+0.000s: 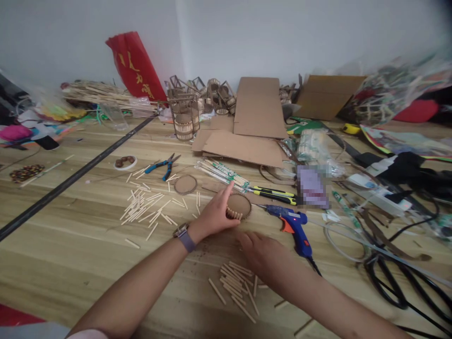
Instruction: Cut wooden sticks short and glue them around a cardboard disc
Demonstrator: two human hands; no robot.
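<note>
My left hand (pixel 215 212) curves round the left side of a round cardboard base (pixel 242 203) with a brown rim. Its index finger points up and away, and its thumb is by a row of short wooden sticks (pixel 233 214) standing along the near edge. My right hand (pixel 259 254) is just nearer to me, fingers bent together and slightly blurred; whatever is in its fingertips is hidden. Below it lies a pile of short sticks (pixel 235 282). A blue hot glue gun (pixel 294 223) with an orange trigger rests to the right of the base.
More cut sticks (pixel 143 207) are scattered at left, near blue-handled pliers (pixel 164 167) and another cardboard disc (pixel 185 184). Yellow-black cutters (pixel 273 194) lie beyond the base. Farther back stand small stick baskets (pixel 183 127) and cardboard sheets (pixel 243 146). Black-handled scissors (pixel 384 282) lie at right.
</note>
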